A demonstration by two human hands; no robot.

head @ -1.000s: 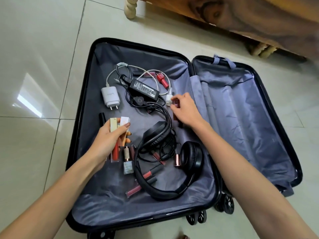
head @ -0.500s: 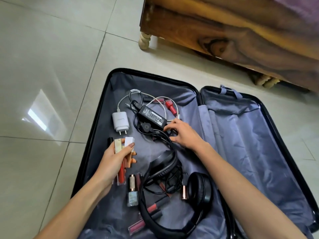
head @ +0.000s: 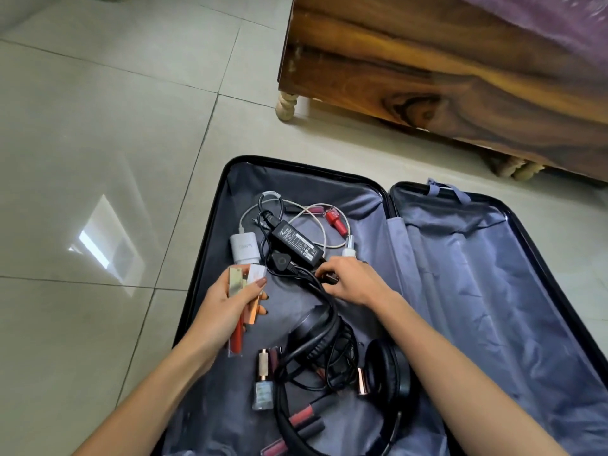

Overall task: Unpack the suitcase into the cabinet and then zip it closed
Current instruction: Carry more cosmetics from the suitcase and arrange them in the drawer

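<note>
An open black suitcase (head: 210,245) with grey lining lies flat on the floor. In its left half lie a black power adapter (head: 296,240), a white charger (head: 244,247), a red-capped bottle (head: 336,220), black headphones (head: 386,376), a nail polish bottle (head: 263,386) and lip glosses (head: 304,414). My left hand (head: 227,311) is closed on a bunch of cosmetic tubes (head: 246,284), gold, white and red. My right hand (head: 353,281) pinches a small dark item by the adapter's black cable; what it is stays hidden by my fingers.
The suitcase's right half (head: 487,291) holds only its grey liner. A wooden bed frame (head: 444,67) on turned legs stands just beyond the suitcase. Pale glossy floor tiles (head: 98,159) spread to the left.
My view has tilted up, so the suitcase sits lower in frame. My right hand moved from the white plug down to the black cable. My left hand keeps its tubes.
</note>
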